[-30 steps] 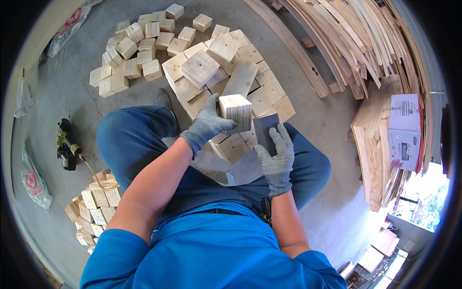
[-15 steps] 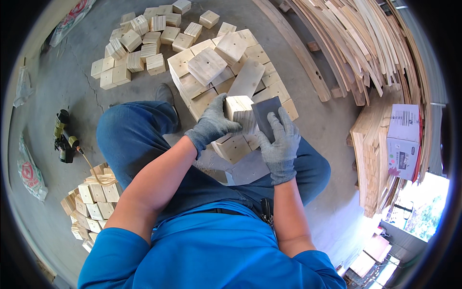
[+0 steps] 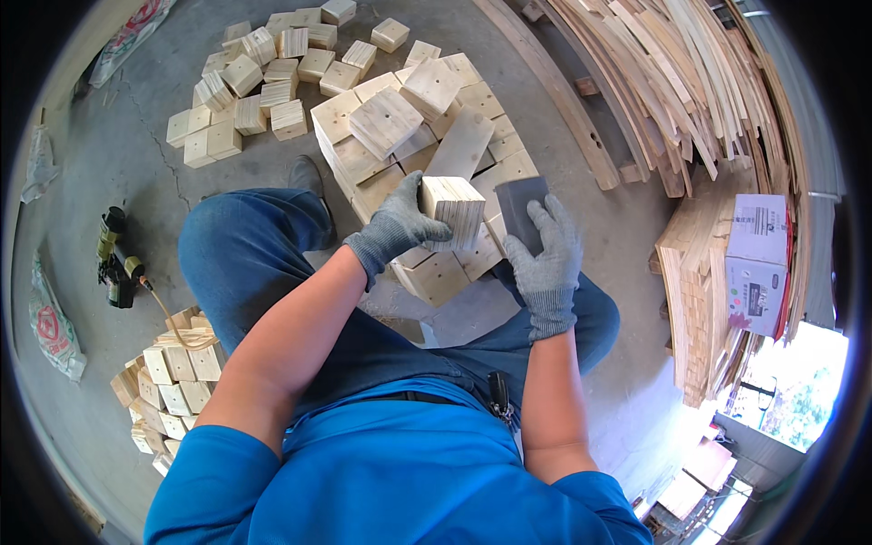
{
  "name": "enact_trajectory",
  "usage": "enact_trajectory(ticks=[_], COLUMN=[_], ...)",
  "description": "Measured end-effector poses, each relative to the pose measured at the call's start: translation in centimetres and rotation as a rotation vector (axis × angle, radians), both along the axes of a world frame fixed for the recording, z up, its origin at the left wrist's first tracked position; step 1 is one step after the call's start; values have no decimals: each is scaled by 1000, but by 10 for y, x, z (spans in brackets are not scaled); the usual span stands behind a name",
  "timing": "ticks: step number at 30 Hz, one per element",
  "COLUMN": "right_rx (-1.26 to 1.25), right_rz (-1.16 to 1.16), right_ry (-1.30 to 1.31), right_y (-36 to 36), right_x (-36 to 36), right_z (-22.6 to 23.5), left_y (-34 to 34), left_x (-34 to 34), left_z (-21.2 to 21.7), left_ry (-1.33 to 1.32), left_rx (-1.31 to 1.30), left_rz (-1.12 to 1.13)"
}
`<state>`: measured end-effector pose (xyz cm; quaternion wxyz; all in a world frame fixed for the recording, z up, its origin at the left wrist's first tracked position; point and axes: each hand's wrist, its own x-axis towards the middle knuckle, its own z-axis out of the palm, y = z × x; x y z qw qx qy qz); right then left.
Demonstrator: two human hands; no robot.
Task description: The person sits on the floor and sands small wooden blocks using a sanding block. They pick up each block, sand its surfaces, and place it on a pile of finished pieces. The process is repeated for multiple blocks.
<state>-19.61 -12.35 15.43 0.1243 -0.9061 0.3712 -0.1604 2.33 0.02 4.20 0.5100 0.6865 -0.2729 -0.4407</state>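
Observation:
My left hand [image 3: 396, 223], in a grey knit glove, grips a pale wooden block [image 3: 456, 218] with layered sides, thumb in front and fingers behind. To its right my right hand [image 3: 549, 263], gloved the same way, holds a flat dark grey rectangular pad [image 3: 520, 207]. A gap separates the pad from the block's right side. Both hands are over a stack of wooden blocks [image 3: 445, 278] between my knees. On that stack lie a loose block [image 3: 386, 123] and a thin greyish flat board [image 3: 464, 143].
Loose wooden blocks [image 3: 243, 74] are scattered on the concrete floor ahead. At left lies a nail gun [image 3: 116, 259] with a hose, behind a block pile [image 3: 168, 372]. Long wooden strips [image 3: 672, 82] and a cardboard box [image 3: 757, 263] on stacked wood line the right side.
My right hand has drawn the dark pad away to the right from the block. My left hand has tilted the block slightly and still grips it.

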Motion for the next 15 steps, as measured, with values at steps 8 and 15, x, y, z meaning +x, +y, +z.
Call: enact_trajectory(ticks=[8,15], right_rx=[131,140], right_rz=[-121,-102], right_ry=[-150,-268], right_y=[17,18], right_x=[-46,-42], right_z=[-18,-29], left_y=[-7,-13], left_x=[0,13], left_z=[13,-44], left_ry=[4,-438], left_rx=[-196,-240], left_rz=[31,95])
